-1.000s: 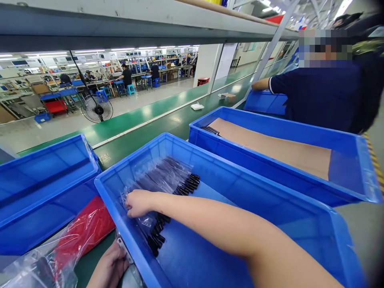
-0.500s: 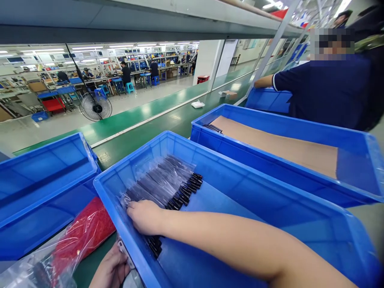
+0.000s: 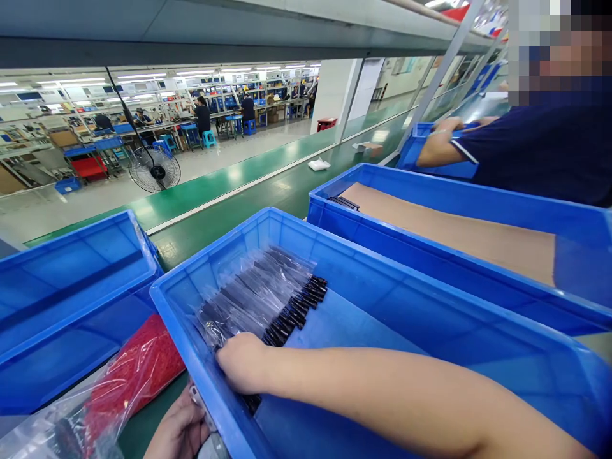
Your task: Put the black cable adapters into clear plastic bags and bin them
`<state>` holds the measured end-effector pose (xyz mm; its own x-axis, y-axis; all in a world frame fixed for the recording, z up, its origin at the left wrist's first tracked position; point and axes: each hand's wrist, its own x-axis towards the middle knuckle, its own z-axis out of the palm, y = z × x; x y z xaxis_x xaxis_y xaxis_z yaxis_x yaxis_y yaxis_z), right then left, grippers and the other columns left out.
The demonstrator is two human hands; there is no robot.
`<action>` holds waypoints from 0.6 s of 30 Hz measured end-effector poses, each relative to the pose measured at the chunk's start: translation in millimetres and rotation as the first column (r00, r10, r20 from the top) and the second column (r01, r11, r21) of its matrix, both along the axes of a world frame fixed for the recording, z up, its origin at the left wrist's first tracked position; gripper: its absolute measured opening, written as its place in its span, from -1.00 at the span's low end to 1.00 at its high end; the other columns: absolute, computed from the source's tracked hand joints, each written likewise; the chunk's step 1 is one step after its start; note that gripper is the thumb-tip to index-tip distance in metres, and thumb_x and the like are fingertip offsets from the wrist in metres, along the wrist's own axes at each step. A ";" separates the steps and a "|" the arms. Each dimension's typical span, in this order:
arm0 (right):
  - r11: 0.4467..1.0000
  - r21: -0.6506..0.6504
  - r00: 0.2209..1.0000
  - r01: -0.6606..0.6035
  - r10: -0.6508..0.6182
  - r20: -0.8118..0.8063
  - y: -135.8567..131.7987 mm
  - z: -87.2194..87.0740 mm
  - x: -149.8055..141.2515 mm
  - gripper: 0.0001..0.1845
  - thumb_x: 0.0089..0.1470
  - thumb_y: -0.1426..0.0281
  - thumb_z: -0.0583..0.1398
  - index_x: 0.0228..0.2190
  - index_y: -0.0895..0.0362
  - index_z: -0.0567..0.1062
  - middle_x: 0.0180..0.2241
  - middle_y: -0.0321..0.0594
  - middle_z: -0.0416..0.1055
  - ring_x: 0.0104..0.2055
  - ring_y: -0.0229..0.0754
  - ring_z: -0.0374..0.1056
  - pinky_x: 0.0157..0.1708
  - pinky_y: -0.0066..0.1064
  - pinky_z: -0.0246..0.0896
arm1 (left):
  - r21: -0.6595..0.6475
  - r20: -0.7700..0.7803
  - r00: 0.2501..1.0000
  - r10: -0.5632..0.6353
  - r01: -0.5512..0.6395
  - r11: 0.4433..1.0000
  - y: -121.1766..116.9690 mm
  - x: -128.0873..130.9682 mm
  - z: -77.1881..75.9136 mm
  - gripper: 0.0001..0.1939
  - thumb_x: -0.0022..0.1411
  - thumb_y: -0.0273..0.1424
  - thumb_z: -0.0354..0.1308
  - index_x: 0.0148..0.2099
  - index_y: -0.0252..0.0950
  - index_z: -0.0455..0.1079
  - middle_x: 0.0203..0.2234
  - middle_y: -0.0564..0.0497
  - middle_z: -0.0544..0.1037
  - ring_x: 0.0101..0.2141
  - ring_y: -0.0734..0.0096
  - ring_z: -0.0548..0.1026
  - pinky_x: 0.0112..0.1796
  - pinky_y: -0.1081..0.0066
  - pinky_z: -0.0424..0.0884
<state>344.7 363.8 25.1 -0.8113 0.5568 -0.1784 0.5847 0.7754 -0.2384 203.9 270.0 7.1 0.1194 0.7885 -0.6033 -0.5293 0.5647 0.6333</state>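
Observation:
Inside the middle blue bin [image 3: 335, 245], slim black sticks in clear plastic sleeves [image 3: 258, 280] lie side by side in a row, their dark ends pointing right. My right hand [image 3: 241, 363] reaches down into the bin at the near end of this row. It is closed, with its fingertips hidden, so what it grips cannot be made out. More black ends [image 3: 252, 403] show just below it. Outside the bin's left wall, my left hand [image 3: 182, 424] has its fingers curled against a grey and silver object [image 3: 205, 414], mostly hidden by the hand and bin.
A clear bag with red material [image 3: 138, 357] lies left of the bin, beside another blue bin [image 3: 71, 280]. To the right stands a blue bin with brown cardboard [image 3: 454, 236]. A green conveyor [image 3: 229, 204] runs behind. A co-worker's arm [image 3: 440, 150] is at far right.
My right hand has moved slightly toward me and to the right, along the near end of the row. My left hand stays put. The co-worker at right has leaned closer.

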 end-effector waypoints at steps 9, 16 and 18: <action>0.988 0.132 0.990 0.076 -0.058 -0.132 3.4 -19.8 -8.3 -0.81 -0.06 0.46 0.11 -0.36 0.24 0.47 -0.29 -0.03 0.39 -0.38 -0.06 0.38 -0.52 -0.26 0.34 | 0.006 -0.025 0.999 -0.027 0.027 1.000 -1.2 -1.9 -1.8 -0.52 -0.02 -0.59 0.15 0.01 -0.32 0.27 -0.34 -0.05 0.50 -0.29 0.23 0.46 -0.23 0.32 0.36; 0.999 -0.019 0.999 0.043 -0.043 -0.003 14.4 4.5 -13.1 -0.78 -0.10 0.48 0.11 -0.37 0.24 0.51 -0.37 0.02 0.46 -0.34 -0.03 0.41 -0.47 -0.25 0.35 | -0.010 -0.048 0.999 -0.012 0.011 1.000 -0.5 0.6 2.6 -0.50 -0.07 -0.60 0.18 -0.01 -0.32 0.30 -0.36 -0.04 0.51 -0.31 0.24 0.46 -0.23 0.33 0.36; 0.996 -0.057 0.998 0.063 -0.062 0.027 18.0 15.1 -11.4 -0.74 -0.12 0.42 0.13 -0.34 0.25 0.51 -0.40 0.05 0.47 -0.33 0.00 0.42 -0.45 -0.24 0.34 | -0.007 -0.035 0.999 -0.009 0.009 1.000 -0.4 1.6 4.1 -0.48 -0.06 -0.60 0.18 0.01 -0.30 0.28 -0.36 -0.03 0.52 -0.32 0.26 0.46 -0.22 0.34 0.35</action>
<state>333.3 381.8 40.2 -0.7700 0.5943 -0.2321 0.6380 0.7225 -0.2663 205.5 269.6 11.3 0.1052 0.7831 -0.6130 -0.5014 0.5741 0.6473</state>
